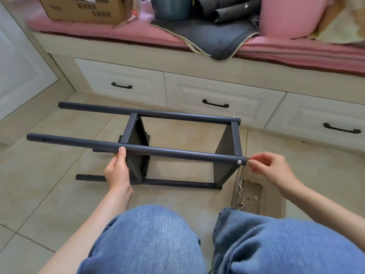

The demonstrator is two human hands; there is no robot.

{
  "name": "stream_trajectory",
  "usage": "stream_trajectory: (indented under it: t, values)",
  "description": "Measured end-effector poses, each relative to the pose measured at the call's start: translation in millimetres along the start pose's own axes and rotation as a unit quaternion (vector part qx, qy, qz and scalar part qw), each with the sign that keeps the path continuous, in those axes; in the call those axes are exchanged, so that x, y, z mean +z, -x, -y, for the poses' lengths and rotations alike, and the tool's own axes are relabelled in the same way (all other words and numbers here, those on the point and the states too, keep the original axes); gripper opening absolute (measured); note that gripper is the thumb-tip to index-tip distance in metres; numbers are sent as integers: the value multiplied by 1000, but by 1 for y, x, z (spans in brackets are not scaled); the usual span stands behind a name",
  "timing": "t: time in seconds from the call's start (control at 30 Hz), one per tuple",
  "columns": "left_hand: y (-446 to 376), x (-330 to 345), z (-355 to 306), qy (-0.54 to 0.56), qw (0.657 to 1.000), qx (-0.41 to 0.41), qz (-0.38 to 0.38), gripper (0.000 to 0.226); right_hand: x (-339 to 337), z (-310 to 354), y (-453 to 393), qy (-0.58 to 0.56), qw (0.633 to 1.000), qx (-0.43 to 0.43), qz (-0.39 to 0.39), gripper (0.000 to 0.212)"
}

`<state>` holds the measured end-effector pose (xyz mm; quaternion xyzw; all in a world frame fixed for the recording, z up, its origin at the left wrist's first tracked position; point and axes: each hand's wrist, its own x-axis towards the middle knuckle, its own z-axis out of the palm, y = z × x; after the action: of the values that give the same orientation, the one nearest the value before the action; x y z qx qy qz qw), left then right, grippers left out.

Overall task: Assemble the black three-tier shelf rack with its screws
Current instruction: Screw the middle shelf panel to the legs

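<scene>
The black shelf rack (177, 153) lies on its side on the tiled floor, with long round poles running left to right and two shelf panels (138, 139) (227, 153) standing between them. My left hand (118, 167) grips the near upper pole beside the left shelf panel. My right hand (270, 167) pinches something small and silvery at the pole's right end, just past a silver screw head (239, 161) in the pole. Loose screws and washers (244, 194) lie in a beige tray by my right knee.
White drawers with black handles (215, 104) run along the far side under a pink-cushioned bench (118, 30) holding a cardboard box (85, 8), grey cloth and pink pillow. My jeans-clad knees fill the bottom. Tiled floor (39, 184) lies bare to the left.
</scene>
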<state>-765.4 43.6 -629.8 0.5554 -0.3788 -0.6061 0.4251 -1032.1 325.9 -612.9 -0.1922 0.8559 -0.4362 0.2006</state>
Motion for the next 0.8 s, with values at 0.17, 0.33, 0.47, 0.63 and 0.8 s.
stream_trajectory:
  t: [0.17,0.33,0.47,0.63,0.8]
  values:
    - [-2,-5,-7,-14,1000,-11,5,41,-13,54,6,49,998,-3,33,10]
    - [-9,-8,-7,-6,1000,-11,26,40,-21,87,-2,49,998,12,36,3]
    - [-16,-12,-3,1,999,-14,40,31,0,127,-12,16,995,4,103,5]
    - [-26,-16,3,7,996,13,87,6,64,171,-26,25,978,-19,208,6]
    - [-37,-18,10,48,990,27,133,17,140,200,-45,27,953,-27,302,12]
